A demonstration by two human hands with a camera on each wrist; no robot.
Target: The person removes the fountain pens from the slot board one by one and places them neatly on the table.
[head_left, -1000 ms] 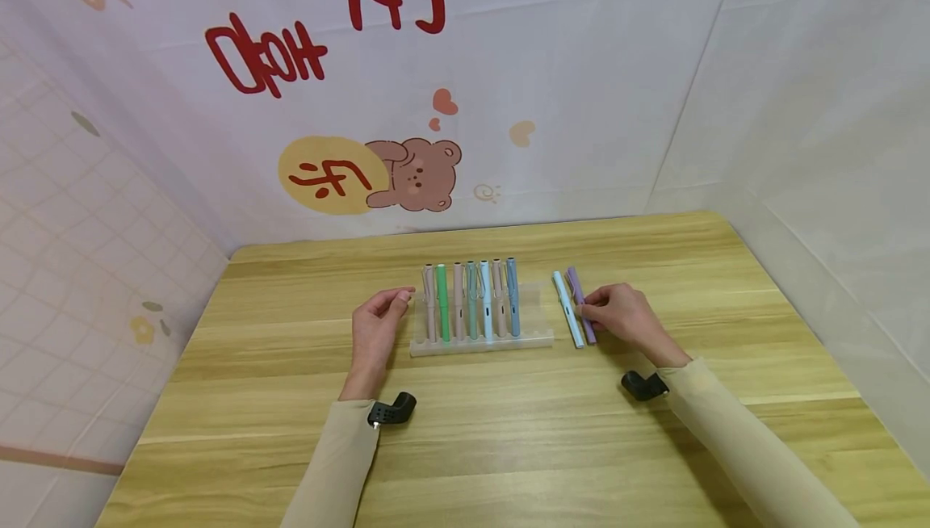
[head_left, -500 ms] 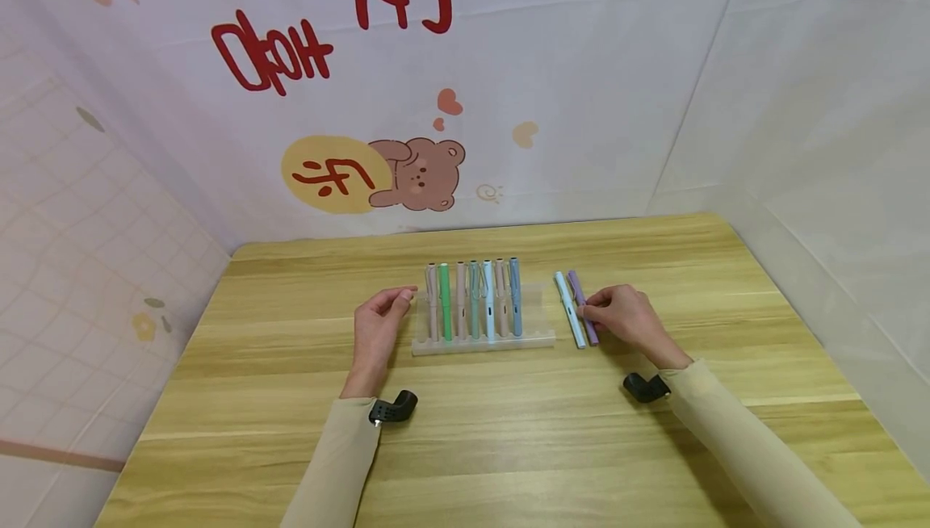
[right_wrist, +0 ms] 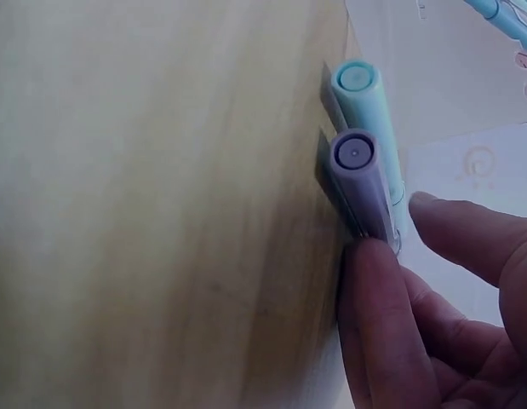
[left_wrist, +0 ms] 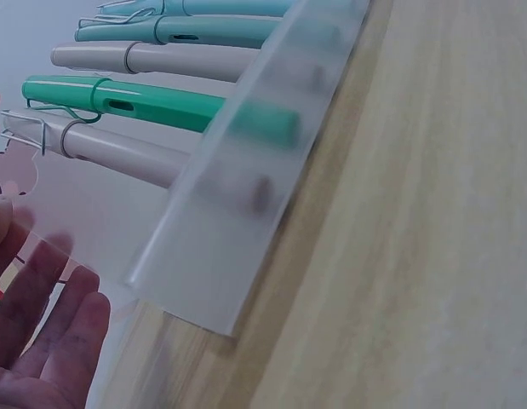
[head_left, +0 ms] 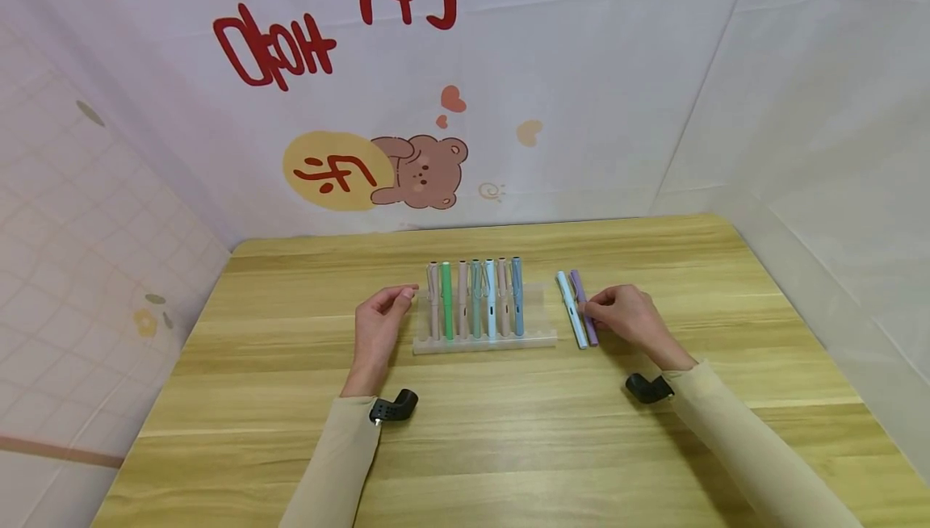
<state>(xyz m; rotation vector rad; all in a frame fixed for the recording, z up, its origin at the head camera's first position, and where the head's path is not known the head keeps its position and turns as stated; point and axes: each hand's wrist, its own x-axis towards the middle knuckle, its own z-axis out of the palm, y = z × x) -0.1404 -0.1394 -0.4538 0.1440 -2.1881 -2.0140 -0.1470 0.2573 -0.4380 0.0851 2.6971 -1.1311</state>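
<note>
In the head view a clear pen stand (head_left: 541, 340) holds a row of several upright pens. My left hand (head_left: 379, 326) pinches its left edge; the left wrist view has fingers (left_wrist: 63, 332) behind the clear sheet and the thumb in front. A green pen (left_wrist: 152, 100) and a pinkish-grey pen (left_wrist: 110, 152) stand nearest that side. Right of the stand, a light blue pen (head_left: 571, 310) and a purple pen (head_left: 592, 334) lie side by side on the table. My right hand (head_left: 626, 316) is at the purple pen, fingertips against its side, the thumb apart from it in the right wrist view.
The wooden table (head_left: 494, 447) ends at a white printed backdrop (head_left: 581, 68) behind, with white walls on both sides. A black wrist camera (head_left: 394, 408) sits on the left wrist and another black camera (head_left: 647, 387) on the right.
My right fingertips have drawn back slightly to the right, off the light blue pen in the head view. My left hand keeps its place at the stand, and the pens stay where they were.
</note>
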